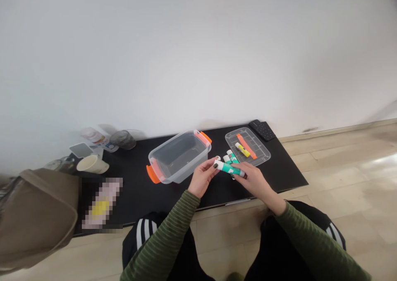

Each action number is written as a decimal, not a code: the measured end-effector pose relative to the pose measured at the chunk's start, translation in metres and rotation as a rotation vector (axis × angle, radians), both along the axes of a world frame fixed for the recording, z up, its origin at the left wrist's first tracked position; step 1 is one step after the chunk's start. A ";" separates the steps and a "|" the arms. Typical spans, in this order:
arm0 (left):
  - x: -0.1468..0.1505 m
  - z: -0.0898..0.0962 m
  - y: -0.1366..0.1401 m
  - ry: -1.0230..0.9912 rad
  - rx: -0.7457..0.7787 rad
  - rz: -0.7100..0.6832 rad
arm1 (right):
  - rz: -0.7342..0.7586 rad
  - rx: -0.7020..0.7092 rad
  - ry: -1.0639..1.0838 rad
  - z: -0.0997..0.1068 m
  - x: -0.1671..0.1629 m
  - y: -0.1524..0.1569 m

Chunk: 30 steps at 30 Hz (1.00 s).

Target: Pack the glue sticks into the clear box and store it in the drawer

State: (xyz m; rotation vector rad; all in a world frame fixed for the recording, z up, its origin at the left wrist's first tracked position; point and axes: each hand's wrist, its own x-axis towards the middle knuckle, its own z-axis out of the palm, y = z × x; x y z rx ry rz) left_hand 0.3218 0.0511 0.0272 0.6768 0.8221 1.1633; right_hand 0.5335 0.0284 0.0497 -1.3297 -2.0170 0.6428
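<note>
In my right hand [254, 181] lies a green and white glue stick [228, 167], held by its body and tilted a little, its white end toward the left. My left hand [203, 177] pinches that white end between thumb and fingers. Just behind it, more green and white glue sticks [232, 156] rest on the black table, partly hidden by my right hand. A yellow glue stick [243, 149] sits on a clear lid [262, 151] with an orange strip. To the left stands a clear plastic box [176, 171] with orange latches; nothing shows inside it.
The black table [139, 198] runs along a white wall. A black keypad-like object [263, 130] lies at the back right. On the left are a paper cup [93, 164], a dark glass [123, 139], a white bottle [96, 136] and a brown bag [40, 215].
</note>
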 end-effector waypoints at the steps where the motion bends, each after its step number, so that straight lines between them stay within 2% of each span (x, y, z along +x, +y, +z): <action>1: 0.000 0.000 0.000 0.000 0.002 -0.001 | 0.000 -0.002 0.004 0.000 0.000 -0.001; 11: 0.001 0.002 -0.004 0.041 0.005 -0.002 | 0.002 -0.031 0.048 0.005 -0.001 -0.006; 21: 0.005 -0.006 -0.008 0.066 -0.019 -0.066 | -0.072 -0.234 0.185 -0.012 0.006 -0.008; 26: 0.010 -0.005 -0.009 0.101 -0.002 -0.069 | -0.073 -0.238 0.013 -0.006 0.005 -0.004; 30: 0.010 -0.012 -0.005 0.162 0.047 -0.068 | -0.033 -0.175 -0.140 -0.003 0.006 0.003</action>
